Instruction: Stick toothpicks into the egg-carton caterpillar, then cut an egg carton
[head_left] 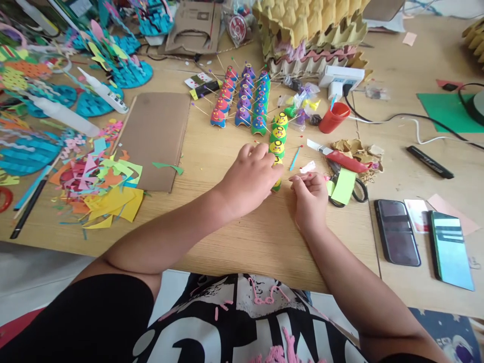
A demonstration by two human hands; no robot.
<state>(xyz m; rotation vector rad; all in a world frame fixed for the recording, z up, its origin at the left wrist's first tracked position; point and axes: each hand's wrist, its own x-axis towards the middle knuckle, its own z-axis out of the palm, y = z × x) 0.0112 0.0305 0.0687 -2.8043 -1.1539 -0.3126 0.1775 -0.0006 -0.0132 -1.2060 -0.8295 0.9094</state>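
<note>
some bare wood (260, 247) by front edge (242, 275); left hand (251, 176) closed on yellow-green strip (279, 133), right hand (312, 199) pinching stick (292, 178); three other strips (244, 103), two phones (398, 232).

a light wooden tabletop (234, 247) spans the frame, a seam (380, 272) running down its right part. pale flooring (45, 264) with thin lines shows at lower left. soft, diffuse light leaves a faint sheen on the wood.

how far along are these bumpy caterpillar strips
The red strip, purple strip and blue-topped strip look done, bristling with thin sticks. The left hand is on the yellow-topped strip; the right hand pinches another stick. Left, probably: that strip's sticks; its visible part lacks such full rows.
</note>
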